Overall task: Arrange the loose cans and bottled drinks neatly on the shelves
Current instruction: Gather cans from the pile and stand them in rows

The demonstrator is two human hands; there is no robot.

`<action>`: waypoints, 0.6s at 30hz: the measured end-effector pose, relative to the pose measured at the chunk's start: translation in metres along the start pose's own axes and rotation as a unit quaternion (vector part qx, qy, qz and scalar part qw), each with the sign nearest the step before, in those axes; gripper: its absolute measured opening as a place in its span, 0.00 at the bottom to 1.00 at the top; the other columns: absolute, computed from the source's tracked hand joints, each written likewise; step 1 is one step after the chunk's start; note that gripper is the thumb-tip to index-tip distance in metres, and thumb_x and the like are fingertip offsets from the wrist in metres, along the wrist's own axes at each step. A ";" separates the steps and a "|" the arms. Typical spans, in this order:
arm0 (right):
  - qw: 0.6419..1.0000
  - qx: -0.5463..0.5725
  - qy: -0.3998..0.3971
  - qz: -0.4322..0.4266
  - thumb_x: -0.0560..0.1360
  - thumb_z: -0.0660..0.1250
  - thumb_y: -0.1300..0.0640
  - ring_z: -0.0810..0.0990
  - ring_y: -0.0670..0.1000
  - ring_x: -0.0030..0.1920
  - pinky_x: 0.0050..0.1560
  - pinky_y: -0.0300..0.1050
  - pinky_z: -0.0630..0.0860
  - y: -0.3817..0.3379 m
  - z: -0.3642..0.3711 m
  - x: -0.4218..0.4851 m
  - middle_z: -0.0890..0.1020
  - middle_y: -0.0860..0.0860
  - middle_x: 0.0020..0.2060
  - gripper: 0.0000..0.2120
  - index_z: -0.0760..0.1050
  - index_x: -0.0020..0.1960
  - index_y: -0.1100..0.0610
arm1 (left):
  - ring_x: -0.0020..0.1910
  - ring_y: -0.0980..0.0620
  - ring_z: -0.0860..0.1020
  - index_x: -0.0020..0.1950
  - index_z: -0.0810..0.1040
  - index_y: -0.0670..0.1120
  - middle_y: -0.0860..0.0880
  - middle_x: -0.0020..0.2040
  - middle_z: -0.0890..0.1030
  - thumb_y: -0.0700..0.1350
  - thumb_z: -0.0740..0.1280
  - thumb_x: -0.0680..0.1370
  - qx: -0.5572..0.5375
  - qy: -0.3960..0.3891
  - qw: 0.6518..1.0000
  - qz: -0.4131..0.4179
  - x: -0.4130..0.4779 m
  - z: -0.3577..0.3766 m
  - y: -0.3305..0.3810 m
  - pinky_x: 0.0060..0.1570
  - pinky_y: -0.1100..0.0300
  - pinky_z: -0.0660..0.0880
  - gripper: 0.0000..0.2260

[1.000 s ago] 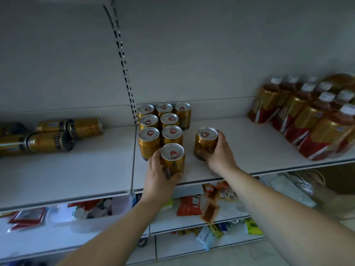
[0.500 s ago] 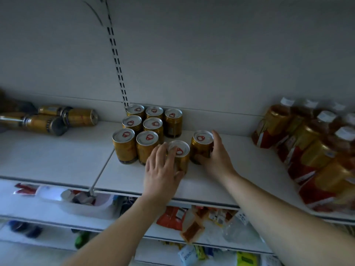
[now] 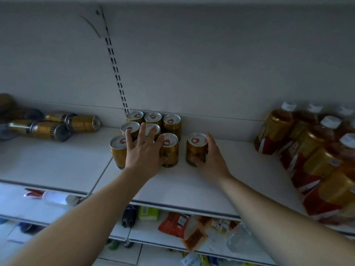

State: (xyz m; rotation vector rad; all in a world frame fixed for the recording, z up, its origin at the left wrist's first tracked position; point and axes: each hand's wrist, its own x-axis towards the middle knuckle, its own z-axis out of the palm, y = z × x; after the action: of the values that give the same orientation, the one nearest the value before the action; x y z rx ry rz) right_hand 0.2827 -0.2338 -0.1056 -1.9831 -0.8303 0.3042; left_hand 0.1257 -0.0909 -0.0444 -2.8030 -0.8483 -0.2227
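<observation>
At the far left of the white shelf point(image 3: 192, 185), several gold cans lie on their sides point(image 3: 84, 123). Right of the slotted upright, a block of upright gold cans point(image 3: 172, 121) stands against the back wall. The left hand point(image 3: 143, 154) lies over the block's front rows, released, with fingers straight and spread across the lids and the thumb beside the front right can point(image 3: 170, 150). Just beside the block, a lone can point(image 3: 196, 148) stands upright, grasped around its side by the right hand point(image 3: 213, 162). Farther right, the bottled drinks point(image 3: 315, 154) are crowded together, leaning. Snack packets point(image 3: 172, 223) lie on the shelf below.
</observation>
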 end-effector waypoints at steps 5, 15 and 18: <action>1.000 -0.024 0.010 -0.002 0.72 0.71 0.56 0.68 0.53 0.69 0.67 0.47 0.66 -0.006 0.007 0.017 0.68 0.53 0.70 0.41 0.52 0.77 0.51 | 0.77 0.44 0.39 0.77 0.50 0.55 0.49 0.79 0.45 0.61 0.55 0.79 -0.001 -0.052 0.998 0.020 0.020 -0.003 -0.005 0.70 0.36 0.39 0.30; 0.998 -0.050 -0.024 0.020 0.72 0.70 0.54 0.71 0.55 0.68 0.65 0.52 0.69 -0.015 0.009 0.054 0.70 0.53 0.71 0.42 0.48 0.77 0.49 | 0.77 0.48 0.43 0.77 0.45 0.58 0.51 0.79 0.47 0.65 0.46 0.78 -0.123 -0.113 0.986 -0.021 0.038 0.001 -0.006 0.72 0.38 0.45 0.29; 0.998 -0.058 -0.028 0.022 0.73 0.70 0.52 0.71 0.55 0.69 0.66 0.53 0.68 -0.017 0.012 0.063 0.69 0.53 0.71 0.43 0.46 0.78 0.49 | 0.77 0.47 0.42 0.77 0.44 0.59 0.50 0.79 0.45 0.65 0.46 0.79 -0.114 -0.139 0.983 -0.032 0.043 -0.003 -0.005 0.71 0.34 0.42 0.28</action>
State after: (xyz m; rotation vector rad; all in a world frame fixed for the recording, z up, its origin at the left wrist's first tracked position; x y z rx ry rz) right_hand 0.3159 -0.1786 -0.0909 -2.1108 -0.8573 0.3463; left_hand 0.1582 -0.0644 -0.0322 -3.0709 -1.0343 0.0715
